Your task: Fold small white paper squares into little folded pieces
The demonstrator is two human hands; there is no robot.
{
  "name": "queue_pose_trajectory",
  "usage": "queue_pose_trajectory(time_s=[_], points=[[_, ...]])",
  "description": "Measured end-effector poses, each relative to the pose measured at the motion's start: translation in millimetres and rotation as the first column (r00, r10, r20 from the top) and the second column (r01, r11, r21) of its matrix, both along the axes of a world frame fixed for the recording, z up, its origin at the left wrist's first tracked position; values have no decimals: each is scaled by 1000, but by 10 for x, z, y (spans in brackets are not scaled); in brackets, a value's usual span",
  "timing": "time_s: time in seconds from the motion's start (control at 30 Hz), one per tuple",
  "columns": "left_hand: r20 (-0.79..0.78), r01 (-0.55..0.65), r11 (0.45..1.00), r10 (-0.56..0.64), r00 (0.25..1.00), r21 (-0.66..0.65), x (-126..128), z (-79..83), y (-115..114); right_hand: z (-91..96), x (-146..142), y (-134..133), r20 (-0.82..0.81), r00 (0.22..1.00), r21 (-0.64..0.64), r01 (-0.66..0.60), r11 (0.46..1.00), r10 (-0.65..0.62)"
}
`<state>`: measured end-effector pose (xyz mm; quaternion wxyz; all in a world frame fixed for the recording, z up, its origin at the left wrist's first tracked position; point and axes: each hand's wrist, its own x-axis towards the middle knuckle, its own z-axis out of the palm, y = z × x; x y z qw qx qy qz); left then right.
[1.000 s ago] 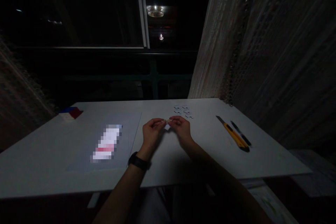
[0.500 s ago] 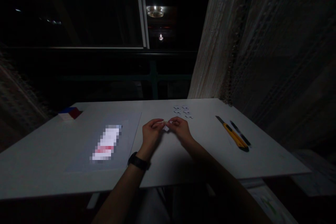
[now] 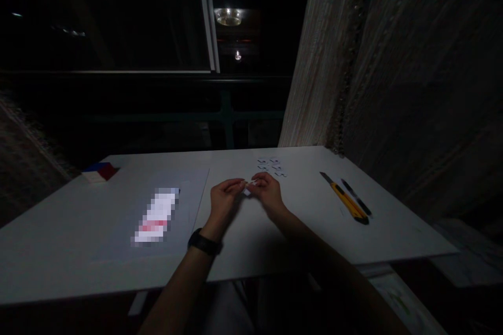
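A small white piece (image 3: 247, 192), looking like paper, is pinched between my two hands above the middle of the table. My left hand (image 3: 225, 200), with a black band on its wrist, has its thumb and fingertips closed on the piece's left side. From the right, my right hand (image 3: 270, 193) grips it with thumb and fingers pressed together. The fingertips cover much of the piece, so its exact shape is hidden. Just beyond my right hand lie several small white pieces (image 3: 276, 167) with dark marks, set out in rows.
A yellow utility knife (image 3: 348, 204) and a dark pen (image 3: 356, 198) lie at the right of the white table (image 3: 236, 267). To the left are a blurred-out bright phone-like screen (image 3: 157, 214) on a pale sheet (image 3: 196, 188) and a Rubik's-type cube (image 3: 100, 171). Curtains (image 3: 302, 89) hang behind.
The view has shifted slightly, so most things sit a little further left. My right fingers have lifted a bit and shifted on the piece; both hands still hold it.
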<state>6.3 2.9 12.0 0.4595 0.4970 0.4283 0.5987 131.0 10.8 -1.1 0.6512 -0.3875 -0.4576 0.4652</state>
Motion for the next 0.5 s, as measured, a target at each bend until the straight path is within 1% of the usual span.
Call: queue_pose_trajectory(time_s=[0.17, 0.27, 0.4, 0.5], points=[[-86, -55, 995, 62, 994, 81, -18, 6, 19, -2, -20, 8, 102, 994, 65, 26, 998, -33], [-82, -62, 994, 70, 994, 89, -24, 8, 20, 1, -20, 6, 151, 987, 69, 48, 996, -58], [-52, -63, 993, 68, 996, 98, -23, 0, 27, 15, -5, 3, 139, 990, 49, 18, 999, -25], [-62, -57, 991, 65, 996, 118, -18, -4, 31, 32, 7, 0, 107, 994, 51, -11, 999, 6]])
